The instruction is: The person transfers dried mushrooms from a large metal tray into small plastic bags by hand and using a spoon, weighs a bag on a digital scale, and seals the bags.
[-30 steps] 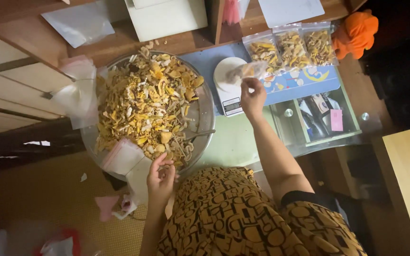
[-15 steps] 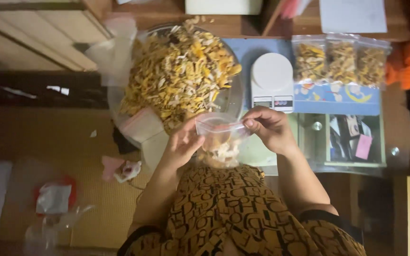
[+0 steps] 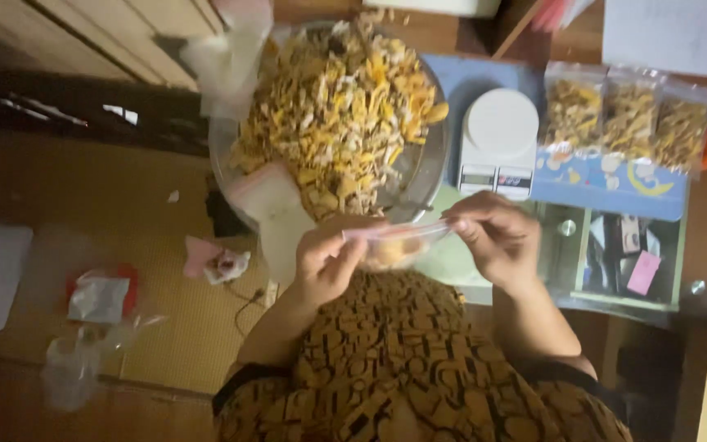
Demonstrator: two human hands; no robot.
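My left hand (image 3: 325,262) and my right hand (image 3: 493,237) hold a small clear plastic bag (image 3: 394,244) between them, each pinching one end of its top edge. The bag holds yellow dried pieces and hangs above my patterned lap. Just beyond it sits a large metal bowl (image 3: 431,176) heaped with yellow and white dried pieces (image 3: 337,106). A white kitchen scale (image 3: 497,139) stands right of the bowl, empty on top.
Three filled clear bags (image 3: 628,115) lie side by side at the far right on a blue sheet. Empty clear bags (image 3: 276,213) rest against the bowl's near rim. Crumpled plastic (image 3: 96,299) lies on the floor at left. A glass-topped table (image 3: 615,262) is under my right arm.
The bag went from my right hand at the scale to both hands over my lap. Its top, open half a second ago, is now pulled flat between my fingers.
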